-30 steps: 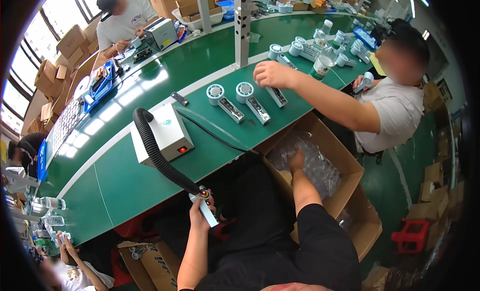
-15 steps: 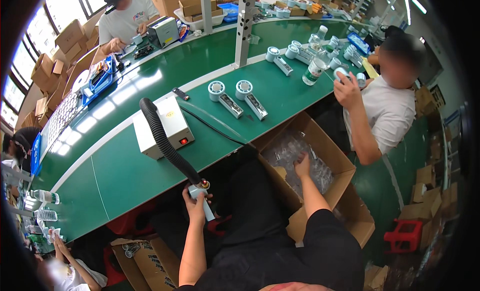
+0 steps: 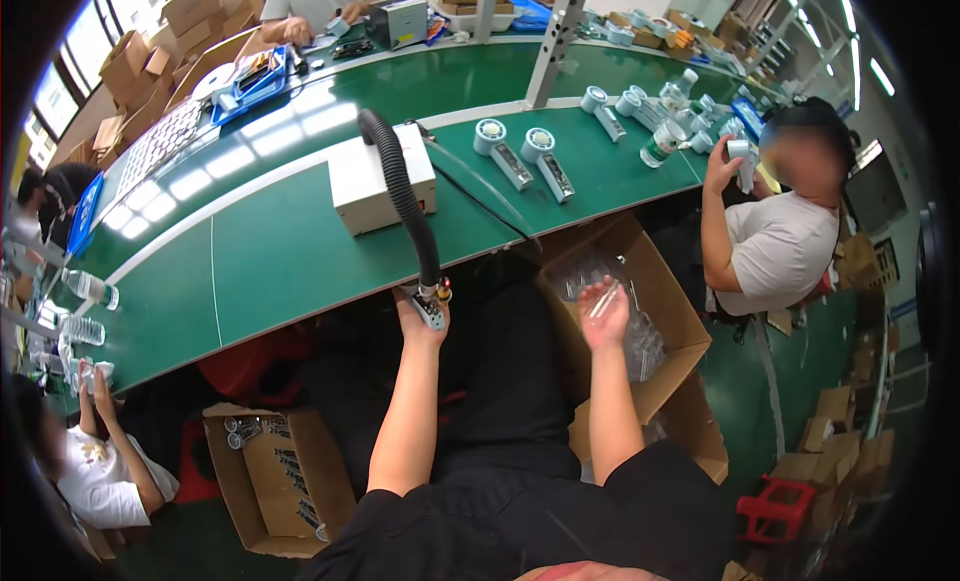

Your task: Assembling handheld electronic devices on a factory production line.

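My left hand grips a light-blue handheld fan body, its open side with dark inner parts facing up, at the bench's front edge. Right at the fan body is the lower end of a black corrugated hose, which arches from a white box-shaped machine. Palm up, my right hand holds a small clear plastic piece across its fingers. That hand is over a cardboard box of loose clear plastic pieces.
Two fans with exposed insides lie on the green bench. More fans and bottles stand farther right, near a seated co-worker. Low at left, another carton holds fan parts. A red stool stands right.
My right hand has risen from among the clear pieces and turned palm up with one. My left hand has turned the fan body so its open side faces up. The view has shifted.
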